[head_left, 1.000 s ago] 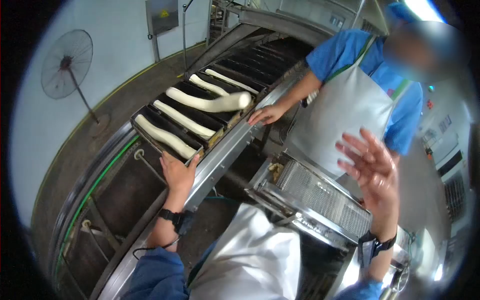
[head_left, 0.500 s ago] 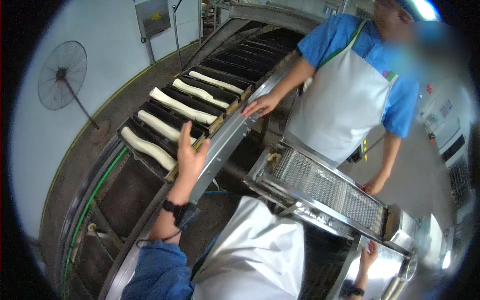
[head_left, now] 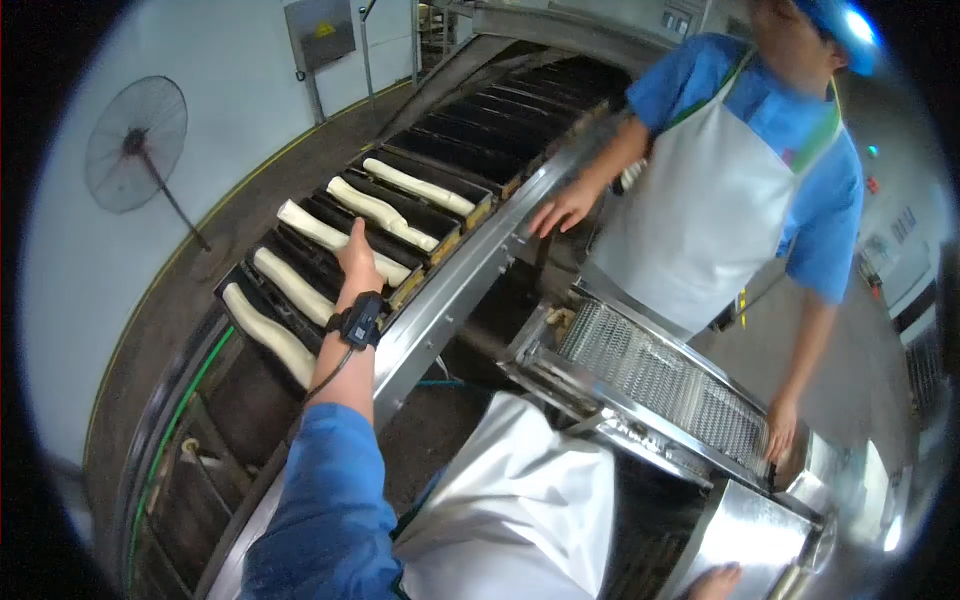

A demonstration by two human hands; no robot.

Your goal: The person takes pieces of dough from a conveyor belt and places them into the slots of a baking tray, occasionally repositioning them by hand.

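Observation:
My left hand (head_left: 357, 262), a device strapped at its wrist, reaches over the row of black baking tins (head_left: 413, 222). Its fingers are stretched out and overlap the near half of a long pale dough strip (head_left: 318, 226) in the middle tin. Other dough strips lie on both sides, one (head_left: 292, 284) just left of the hand and another (head_left: 378, 208) just right. My right hand (head_left: 716, 582) shows only partly at the bottom edge, over a shiny metal tray (head_left: 752, 530); its fingers are mostly hidden.
A co-worker in a white apron (head_left: 690, 210) stands opposite, one hand (head_left: 565, 208) near the metal rail (head_left: 470, 285), the other (head_left: 782, 428) at the end of a mesh conveyor (head_left: 655, 370). More black tins (head_left: 480, 125) stretch away behind. A fan (head_left: 137, 143) stands by the wall.
My left hand has moved forward from beside the rail to the middle dough strip. My right hand has dropped toward the bottom edge. The co-worker's far-side hand has moved down along the mesh conveyor.

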